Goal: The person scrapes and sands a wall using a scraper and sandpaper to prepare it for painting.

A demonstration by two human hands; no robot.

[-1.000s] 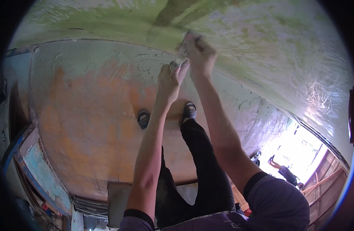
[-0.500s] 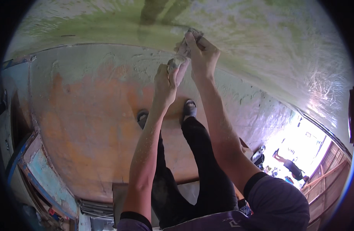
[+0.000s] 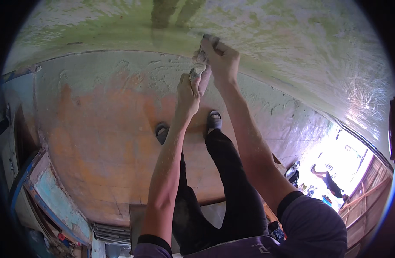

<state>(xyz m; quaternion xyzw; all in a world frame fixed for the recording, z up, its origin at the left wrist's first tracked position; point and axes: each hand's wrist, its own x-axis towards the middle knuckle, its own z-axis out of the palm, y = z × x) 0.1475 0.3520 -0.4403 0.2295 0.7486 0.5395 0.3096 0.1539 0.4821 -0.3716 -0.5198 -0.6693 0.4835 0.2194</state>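
Observation:
My left hand (image 3: pixel 189 95) is closed around a flat, putty-smeared grey piece (image 3: pixel 198 70) whose kind I cannot make out. Just above it and to its right, my right hand (image 3: pixel 225 63) grips a dark, plaster-caked tool (image 3: pixel 211 38), held against or very near the pale green wall (image 3: pixel 266 34). The two hands almost meet, and some fingers are hidden behind them. White dust covers both. Rough streaks of filler and two darker patches (image 3: pixel 164 13) mark the wall beyond.
Below my arms is a dusty orange-brown floor (image 3: pixel 102 137), where my feet in dark sandals (image 3: pixel 214 120) stand. A peeling blue frame (image 3: pixel 55 198) stands at left. At far right a person (image 3: pixel 330 182) is near a bright opening, beside a corrugated panel (image 3: pixel 365 195).
Both hands keep their grips. My right hand has shifted slightly left and down, while my left hand has moved slightly right; the view has shifted a little.

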